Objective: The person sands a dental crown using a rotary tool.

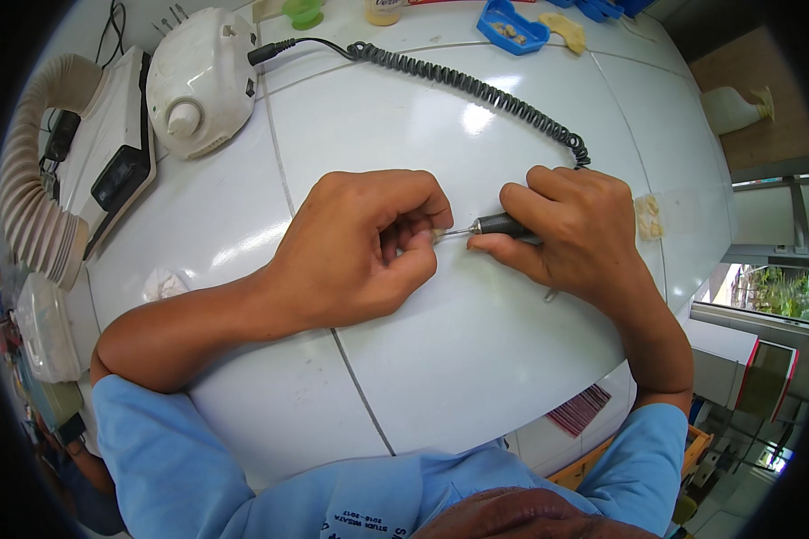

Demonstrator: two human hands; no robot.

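Holding the black handpiece (503,225) in our right grip (573,232), we pinch a tiny pale piece (438,234) in our left grip (352,247): probably light, brittle, best taken by its sides.

One handpiece (503,225), one coiled cable (463,83), one control unit (208,76) and one hose (29,171) show.

Your left hand (355,247) mostly hides a pale piece (438,234) too small to identify, your right hand (577,229) covers the rear of the black rotary handpiece (502,225), and the upper edge crops the green bowl (304,11) and yellowish jar (384,13).
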